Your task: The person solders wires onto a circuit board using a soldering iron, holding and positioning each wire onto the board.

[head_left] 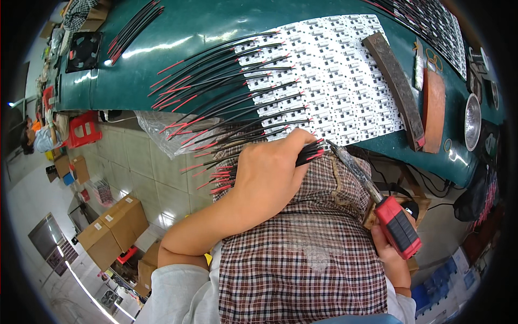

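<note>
My left hand [268, 168] is closed round a bundle of black wires with red ends [310, 153], beside the near edge of a white circuit board panel [345, 70]. In my right hand [386, 243] is a soldering iron [396, 224] with a red and black handle. Its tip meets the panel's near edge, close to the wire ends at my left fingers; whether they touch I cannot tell. Rows of black wires [216, 81] run from the panel's left side, their red ends hanging toward the left.
On the green table [216, 16], a dark metal bar [394, 86] lies across the panel's right side, beside a brown block [433, 110] and a round metal dish [472, 122]. Loose wires [135, 32] and a black fan [83, 52] are at the far left. Cardboard boxes [113, 229] stand on the floor.
</note>
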`<state>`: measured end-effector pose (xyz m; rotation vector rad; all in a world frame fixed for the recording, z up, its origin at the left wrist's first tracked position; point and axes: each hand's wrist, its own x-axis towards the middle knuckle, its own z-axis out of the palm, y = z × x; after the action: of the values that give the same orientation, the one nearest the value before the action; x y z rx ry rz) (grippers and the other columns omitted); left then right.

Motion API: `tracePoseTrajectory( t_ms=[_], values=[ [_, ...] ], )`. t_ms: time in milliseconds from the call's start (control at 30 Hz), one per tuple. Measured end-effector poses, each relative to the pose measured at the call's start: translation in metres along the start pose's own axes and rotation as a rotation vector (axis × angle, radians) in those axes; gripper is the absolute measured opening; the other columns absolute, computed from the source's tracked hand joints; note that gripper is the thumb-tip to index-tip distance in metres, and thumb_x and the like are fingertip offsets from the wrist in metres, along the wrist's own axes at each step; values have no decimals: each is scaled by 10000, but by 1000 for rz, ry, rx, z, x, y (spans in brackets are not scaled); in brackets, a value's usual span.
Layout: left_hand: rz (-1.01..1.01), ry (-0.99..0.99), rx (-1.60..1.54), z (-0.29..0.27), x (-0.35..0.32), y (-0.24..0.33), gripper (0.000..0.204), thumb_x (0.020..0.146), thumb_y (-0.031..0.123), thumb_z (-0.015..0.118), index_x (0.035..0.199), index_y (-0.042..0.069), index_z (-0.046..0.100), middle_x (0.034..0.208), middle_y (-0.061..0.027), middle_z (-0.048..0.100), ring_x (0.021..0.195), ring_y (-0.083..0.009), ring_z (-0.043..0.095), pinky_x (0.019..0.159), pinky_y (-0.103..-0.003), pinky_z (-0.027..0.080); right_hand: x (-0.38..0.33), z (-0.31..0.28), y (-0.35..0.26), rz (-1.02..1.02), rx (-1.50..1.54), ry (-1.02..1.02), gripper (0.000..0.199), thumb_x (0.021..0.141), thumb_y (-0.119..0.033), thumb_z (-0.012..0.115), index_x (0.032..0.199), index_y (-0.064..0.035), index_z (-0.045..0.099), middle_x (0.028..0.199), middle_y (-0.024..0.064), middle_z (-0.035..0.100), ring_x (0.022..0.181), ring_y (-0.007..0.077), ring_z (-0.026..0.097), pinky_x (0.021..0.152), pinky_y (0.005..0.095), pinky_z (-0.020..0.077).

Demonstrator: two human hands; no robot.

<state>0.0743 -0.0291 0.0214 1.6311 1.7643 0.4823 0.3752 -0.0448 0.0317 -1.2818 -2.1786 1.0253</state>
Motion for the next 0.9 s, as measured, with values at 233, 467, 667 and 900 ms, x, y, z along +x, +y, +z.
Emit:
tracePoseTrajectory(
  t_ms=[233,467,667,900],
  values=[
    [-26,21,-97,7,0,-6,185,812,15,708,973,59,627,709,-76,711,597,-233,700,545,-331,503,9,3,0,-100,-1,-29,317,620,-42,779,904,40,664,792,169,651,652,313,650,607,347,528],
    [2,57,-81,8,2,-6,158,797,31,718,929,48,634,712,-89,701,574,-241,681,540,-336,498,11,6,-2,-31,53,-38,271,635,-17,780,867,20,644,775,158,640,644,311,646,605,344,525],
    [3,87,-80,10,3,-5,147,789,39,724,901,47,630,707,-102,689,566,-254,667,535,-351,490,11,9,1,-5,116,-42,248,649,-20,773,854,13,635,756,142,623,628,293,635,582,329,507],
    [10,94,-68,9,4,-4,148,785,50,737,879,48,622,689,-119,668,579,-298,660,540,-371,490,9,9,3,-35,118,-23,242,639,-27,768,840,10,638,756,130,620,617,282,624,562,320,496]
  ],
)
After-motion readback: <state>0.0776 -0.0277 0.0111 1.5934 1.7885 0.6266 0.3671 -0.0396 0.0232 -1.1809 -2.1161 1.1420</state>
